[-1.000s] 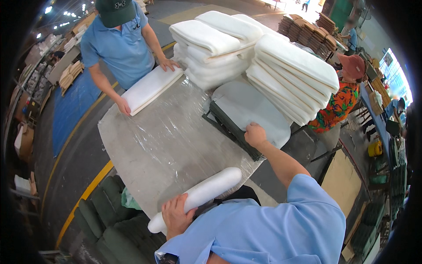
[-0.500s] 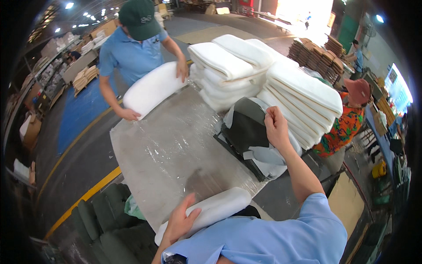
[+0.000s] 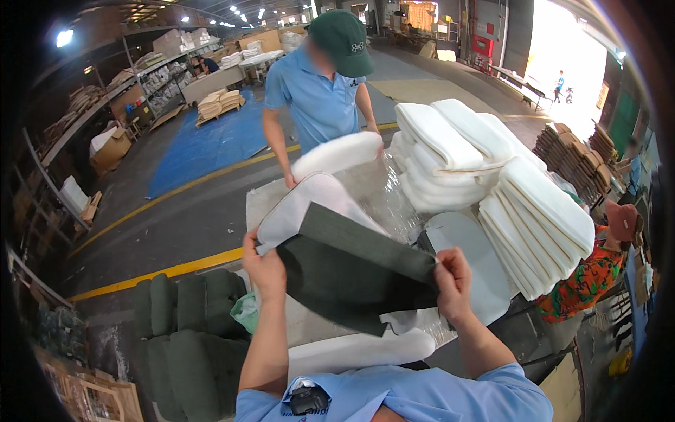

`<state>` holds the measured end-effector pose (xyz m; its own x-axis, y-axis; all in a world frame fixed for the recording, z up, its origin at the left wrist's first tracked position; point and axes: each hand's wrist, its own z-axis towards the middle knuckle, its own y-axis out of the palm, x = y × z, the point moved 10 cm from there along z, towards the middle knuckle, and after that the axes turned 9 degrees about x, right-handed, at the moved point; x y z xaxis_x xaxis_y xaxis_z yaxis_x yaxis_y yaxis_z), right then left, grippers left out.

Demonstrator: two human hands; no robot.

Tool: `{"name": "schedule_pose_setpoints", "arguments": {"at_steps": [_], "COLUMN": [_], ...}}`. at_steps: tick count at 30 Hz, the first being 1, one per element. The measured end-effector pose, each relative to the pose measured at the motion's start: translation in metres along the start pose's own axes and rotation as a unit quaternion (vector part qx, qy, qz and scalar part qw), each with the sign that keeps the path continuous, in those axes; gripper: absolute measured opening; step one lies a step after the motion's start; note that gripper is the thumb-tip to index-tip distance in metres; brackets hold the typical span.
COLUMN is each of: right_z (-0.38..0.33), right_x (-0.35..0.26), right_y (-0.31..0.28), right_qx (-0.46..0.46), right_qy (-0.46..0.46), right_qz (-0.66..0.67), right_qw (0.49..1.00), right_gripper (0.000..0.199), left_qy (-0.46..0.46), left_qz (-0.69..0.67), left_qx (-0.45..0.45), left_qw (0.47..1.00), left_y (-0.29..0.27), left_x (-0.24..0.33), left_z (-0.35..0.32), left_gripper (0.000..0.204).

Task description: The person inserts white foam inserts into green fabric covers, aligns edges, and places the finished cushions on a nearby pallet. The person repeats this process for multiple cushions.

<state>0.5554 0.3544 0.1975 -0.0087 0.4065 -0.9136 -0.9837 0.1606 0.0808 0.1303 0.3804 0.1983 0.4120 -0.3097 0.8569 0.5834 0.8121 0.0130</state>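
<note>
Stretched between both my hands is a dark green fabric cushion cover (image 3: pixel 344 271) with a pale lining (image 3: pixel 320 193) showing on its far side. My left hand (image 3: pixel 266 273) is closed on its left edge. At the right edge, my right hand (image 3: pixel 453 281) pinches the cloth. A white padded cushion (image 3: pixel 362 352) lies at the table's near edge, against my body and partly under the cover. Just right of my right hand lies a stack of similar covers (image 3: pixel 474 264), its pale grey side up.
Opposite, a co-worker (image 3: pixel 320 91) holds another white pad (image 3: pixel 341 155) over the plastic-covered table (image 3: pixel 264 204). White folded pads (image 3: pixel 450 151) are piled at the far right. Dark green cushions (image 3: pixel 190 309) sit low on the left. Another person (image 3: pixel 590 267) is at the right.
My right hand has lifted a green cover off the stack. My left hand has left the white cushion and now grips the cover too. The co-worker's pad has tilted flatter. The view has turned left.
</note>
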Motion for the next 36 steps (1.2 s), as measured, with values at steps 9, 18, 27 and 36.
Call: {"name": "schedule_pose_setpoints", "arguments": {"at_steps": [9, 18, 27, 36], "right_z": [-0.005, -0.006, -0.012, -0.018], "right_x": [-0.038, -0.043, 0.009, 0.008], "right_y": [0.132, 0.161, 0.178, 0.183], "right_qx": [0.009, -0.016, -0.165, -0.203], "right_qy": [-0.326, -0.354, -0.106, -0.133], "right_qz": [-0.173, -0.057, -0.070, -0.111], "right_qw": [0.929, 0.934, 0.978, 0.964], "right_gripper": [0.066, 0.027, 0.018, 0.016], "left_qy": [0.100, 0.193, 0.204, 0.084], "left_qz": [-0.004, 0.128, 0.180, 0.061], "left_qx": [-0.171, -0.179, -0.219, -0.229], "left_qw": [0.980, 0.956, 0.937, 0.968], "left_y": [0.057, 0.032, 0.020, 0.015], "left_x": [0.120, 0.121, 0.090, 0.071], "left_z": [-0.065, -0.069, -0.069, -0.080], "left_gripper": [0.046, 0.046, 0.043, 0.031]}}
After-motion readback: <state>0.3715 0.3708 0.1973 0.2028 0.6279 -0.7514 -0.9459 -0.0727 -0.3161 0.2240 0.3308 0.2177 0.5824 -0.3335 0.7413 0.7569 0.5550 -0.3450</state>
